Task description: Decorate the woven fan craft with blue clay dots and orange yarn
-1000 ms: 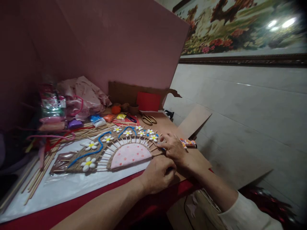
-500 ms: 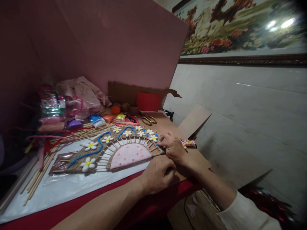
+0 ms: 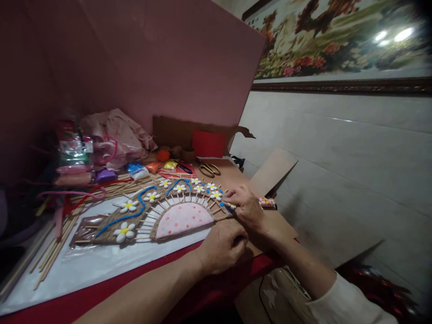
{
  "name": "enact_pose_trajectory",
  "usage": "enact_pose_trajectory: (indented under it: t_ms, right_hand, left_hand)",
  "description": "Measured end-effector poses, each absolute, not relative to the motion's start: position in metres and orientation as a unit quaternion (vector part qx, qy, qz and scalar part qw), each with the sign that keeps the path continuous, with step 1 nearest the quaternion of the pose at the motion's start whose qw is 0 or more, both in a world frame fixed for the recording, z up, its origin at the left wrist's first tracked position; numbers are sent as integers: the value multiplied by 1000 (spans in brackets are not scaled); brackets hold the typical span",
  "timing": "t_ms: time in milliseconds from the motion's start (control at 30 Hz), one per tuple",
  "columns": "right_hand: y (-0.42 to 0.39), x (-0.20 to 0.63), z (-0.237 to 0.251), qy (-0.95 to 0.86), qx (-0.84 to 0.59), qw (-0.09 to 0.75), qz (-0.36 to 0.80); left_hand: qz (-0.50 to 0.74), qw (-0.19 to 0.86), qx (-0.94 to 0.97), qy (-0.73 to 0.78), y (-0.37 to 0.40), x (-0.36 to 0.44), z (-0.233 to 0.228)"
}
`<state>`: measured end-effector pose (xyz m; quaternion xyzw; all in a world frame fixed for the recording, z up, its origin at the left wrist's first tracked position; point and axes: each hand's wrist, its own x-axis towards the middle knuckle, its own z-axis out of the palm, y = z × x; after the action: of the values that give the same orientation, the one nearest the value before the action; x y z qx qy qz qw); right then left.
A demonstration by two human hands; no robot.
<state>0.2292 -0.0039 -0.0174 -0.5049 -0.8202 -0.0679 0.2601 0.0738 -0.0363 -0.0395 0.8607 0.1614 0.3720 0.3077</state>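
A half-round fan (image 3: pixel 111 225) of wooden sticks woven with brown twine lies flat, with a pink spotted cloth half-disc (image 3: pixel 185 219) at its centre. White flowers with yellow middles (image 3: pixel 124 231), a blue wavy strip (image 3: pixel 143 204) and small blue pieces (image 3: pixel 222 204) decorate it. My right hand (image 3: pixel 249 208) bends over the fan's right end, fingertips pinched beside the blue pieces; whatever is between them is too small to tell. Curled closed at the fan's lower right corner, my left hand (image 3: pixel 223 247) rests by the table edge, its palm side hidden.
Behind the fan lie scissors (image 3: pixel 209 168), a yellow clay packet (image 3: pixel 170 165), a blue packet (image 3: pixel 136 169) and an orange ball (image 3: pixel 163 155). Loose sticks (image 3: pixel 50 256) spread at the left. A cardboard sheet (image 3: pixel 274 173) leans against the tiled wall at the right.
My right hand has shifted slightly right and its fingers have drawn in, showing more of a blue piece and a white flower by the fingertips. My left hand stays put.
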Motion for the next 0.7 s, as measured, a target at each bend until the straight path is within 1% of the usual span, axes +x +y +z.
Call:
enact_pose_trajectory:
  t_ms: [133,267,367,500,700]
  right_hand:
    - [-3,229,-20,-826,-498,258,-61]
    - [-2,228,-20,-811,-499,299,-58]
    - [2,231,-15,-785,-506,350,-73]
    - [16,236,-4,-729,-506,446,-112]
    - [43,241,9,-644,-522,538,-154]
  left_hand:
    - [367,312,860,171,-36,74,-39]
    - [367,324,855,170,-35,73,-39]
    - [371,333,849,178,-36,72,-38]
    - [379,336,839,198,-36,70,-38]
    - [449,306,819,184,-32,70,-43]
